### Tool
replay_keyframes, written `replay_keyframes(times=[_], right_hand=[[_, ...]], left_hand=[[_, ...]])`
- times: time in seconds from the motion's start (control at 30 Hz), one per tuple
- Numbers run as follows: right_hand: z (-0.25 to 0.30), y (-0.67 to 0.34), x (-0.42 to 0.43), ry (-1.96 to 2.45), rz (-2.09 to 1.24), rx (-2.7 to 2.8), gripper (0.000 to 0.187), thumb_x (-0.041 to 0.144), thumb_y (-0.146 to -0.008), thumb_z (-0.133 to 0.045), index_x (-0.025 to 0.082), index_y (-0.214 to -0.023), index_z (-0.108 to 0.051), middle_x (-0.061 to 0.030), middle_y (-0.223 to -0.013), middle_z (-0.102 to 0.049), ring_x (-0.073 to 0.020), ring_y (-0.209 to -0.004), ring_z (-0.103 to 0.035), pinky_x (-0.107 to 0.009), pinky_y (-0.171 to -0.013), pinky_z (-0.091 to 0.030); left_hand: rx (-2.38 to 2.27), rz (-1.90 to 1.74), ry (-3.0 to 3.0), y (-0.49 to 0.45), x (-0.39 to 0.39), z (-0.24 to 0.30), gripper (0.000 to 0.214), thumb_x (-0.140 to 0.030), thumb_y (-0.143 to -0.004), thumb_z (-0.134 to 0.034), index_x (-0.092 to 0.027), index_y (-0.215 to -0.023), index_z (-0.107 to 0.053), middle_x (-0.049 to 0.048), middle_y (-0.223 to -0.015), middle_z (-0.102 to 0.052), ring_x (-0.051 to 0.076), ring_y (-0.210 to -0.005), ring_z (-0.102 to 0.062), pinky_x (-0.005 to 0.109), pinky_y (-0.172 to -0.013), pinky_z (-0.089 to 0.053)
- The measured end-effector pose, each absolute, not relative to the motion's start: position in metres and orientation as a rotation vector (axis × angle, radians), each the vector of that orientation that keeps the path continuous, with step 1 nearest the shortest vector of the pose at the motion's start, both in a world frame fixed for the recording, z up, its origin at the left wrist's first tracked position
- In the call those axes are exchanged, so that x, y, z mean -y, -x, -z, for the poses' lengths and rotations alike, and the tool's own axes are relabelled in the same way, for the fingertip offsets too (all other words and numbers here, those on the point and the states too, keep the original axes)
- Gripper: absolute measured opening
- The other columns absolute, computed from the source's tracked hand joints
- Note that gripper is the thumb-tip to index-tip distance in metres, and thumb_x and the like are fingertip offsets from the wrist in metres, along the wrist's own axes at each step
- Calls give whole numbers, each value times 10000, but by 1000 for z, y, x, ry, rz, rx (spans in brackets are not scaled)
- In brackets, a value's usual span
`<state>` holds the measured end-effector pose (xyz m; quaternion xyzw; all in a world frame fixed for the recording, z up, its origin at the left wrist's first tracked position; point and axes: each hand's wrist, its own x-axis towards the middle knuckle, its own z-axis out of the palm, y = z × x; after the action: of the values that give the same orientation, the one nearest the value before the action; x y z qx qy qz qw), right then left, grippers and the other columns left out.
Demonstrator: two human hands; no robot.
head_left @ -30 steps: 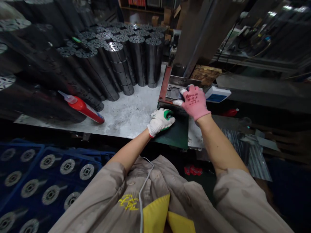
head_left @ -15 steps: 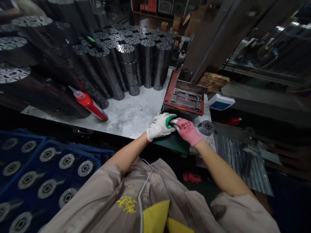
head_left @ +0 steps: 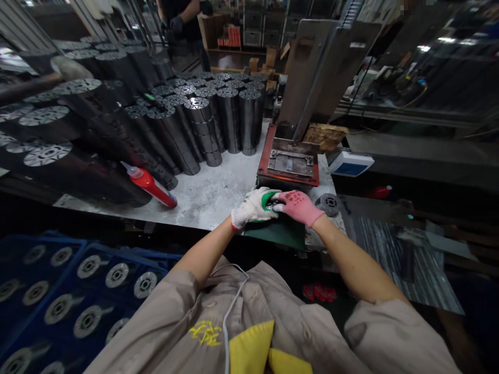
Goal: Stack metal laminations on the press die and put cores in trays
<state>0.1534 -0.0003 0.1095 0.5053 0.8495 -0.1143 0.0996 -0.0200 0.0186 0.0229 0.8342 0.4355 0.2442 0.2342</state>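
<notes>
My left hand (head_left: 255, 204), in a white knit glove with a green palm, is curled closed in front of the red-framed fixture (head_left: 288, 165). My right hand (head_left: 298, 206), in a pink glove, meets it with its fingers bent in a pinch. Between the fingertips of both hands a small dark, shiny piece (head_left: 272, 205) shows in part; the gloves cover the rest, and its kind cannot be made out. Just right of my right hand, a short slotted metal core (head_left: 329, 204) stands on the bench.
Stacked dark cylindrical cores (head_left: 230, 122) crowd the bench's left and back. A red bottle (head_left: 154, 187) leans near its front edge. Blue crates (head_left: 74, 249) with rotors sit lower left. A small white display box (head_left: 352, 163) is at right. A person (head_left: 181, 26) stands behind.
The head view has shifted, bringing more of the background into sight. My hands stay together, with the right fingers slightly rearranged at the left palm. The red light spot on the fixture no longer shows.
</notes>
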Motion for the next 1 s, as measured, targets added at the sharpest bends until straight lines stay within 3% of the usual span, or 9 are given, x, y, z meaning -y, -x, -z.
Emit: replay_keyframes(times=[0.17, 0.27, 0.37, 0.47, 0.6, 0.7, 0.77, 0.9, 1.0], right_hand=[[-58, -212, 19, -2287, 1183, -2744, 373, 464, -979, -640, 228, -1217, -803, -57, -1277, -805, -266, -1244, -736, -427, -1144, -548], [-31, -225, 36, -2512, 1479, -2651, 463, 601, -887, -689, 231, -1127, -829, -69, -1213, -823, -305, -1183, -752, -509, -1136, -550], [-18, -223, 48, -2520, 1579, -2553, 468, 628, -846, -711, 240, -1074, -838, -78, -1180, -829, -318, -1152, -760, -536, -1117, -558], [-14, -219, 58, -2481, 1605, -2555, 433, 609, -856, -706, 255, -1067, -839, -78, -1187, -826, -319, -1189, -749, -530, -1126, -558], [-8, -223, 72, -2473, 1601, -2537, 404, 567, -872, -710, 258, -1098, -837, -73, -1229, -816, -316, -1218, -739, -541, -1160, -538], [-2, -224, 79, -2500, 1560, -2520, 424, 540, -882, -716, 249, -1171, -824, -81, -1237, -812, -309, -1206, -738, -542, -1164, -535], [0, -218, 78, -2489, 1517, -2526, 507, 550, -885, -737, 247, -1289, -783, -91, -1237, -805, -302, -1164, -744, -540, -1131, -559], [-13, -188, 63, -2423, 1146, -2820, 870, 590, -822, -839, 205, -1561, -586, -163, -1528, -628, -361, -1420, -587, -576, -1249, -452], [-34, -167, 48, -2274, 783, -3055, 1004, 562, -818, -868, 182, -1654, -460, -178, -1638, -512, -375, -1571, -413, -570, -1344, -307]], left_hand=[[-1247, -675, -2052, 11, -18, -26, 486, -381, -946, -708, -206, -1399, -717, 101, -1332, -753, 250, -1184, -740, 391, -1089, -587], [-1415, -663, -2045, 4, -16, -27, 457, -346, -923, -733, -236, -1366, -744, 87, -1338, -750, 275, -1262, -705, 468, -1221, -487], [-1482, -597, -2114, 0, -12, -34, 462, -303, -898, -757, -250, -1357, -755, 69, -1309, -764, 284, -1267, -699, 482, -1246, -447], [-1522, -566, -2165, -1, -3, -41, 472, -333, -930, -733, -249, -1394, -734, 80, -1320, -750, 294, -1251, -695, 460, -1189, -489], [-1511, -464, -2299, 2, 6, -39, 736, -459, -873, -818, -304, -1558, -599, 134, -1446, -638, 381, -1316, -625, 538, -1142, -507], [-1522, -496, -2276, 4, 4, -31, 793, -358, -827, -862, -303, -1568, -586, 159, -1515, -564, 400, -1350, -589, 560, -1136, -516], [-1465, -658, -2131, 4, 3, -28, 701, -278, -804, -851, -260, -1478, -664, 147, -1446, -614, 370, -1313, -618, 545, -1147, -522], [-1094, -1091, -1501, 2, 9, -32, 525, -374, -913, -727, -189, -1402, -677, 115, -1258, -725, 275, -1176, -713, 498, -1119, -568], [-874, -1143, -1334, 0, 18, -37, 595, -627, -1085, -409, -196, -1384, -690, 128, -1272, -742, 281, -1259, -702, 535, -1123, -571]])
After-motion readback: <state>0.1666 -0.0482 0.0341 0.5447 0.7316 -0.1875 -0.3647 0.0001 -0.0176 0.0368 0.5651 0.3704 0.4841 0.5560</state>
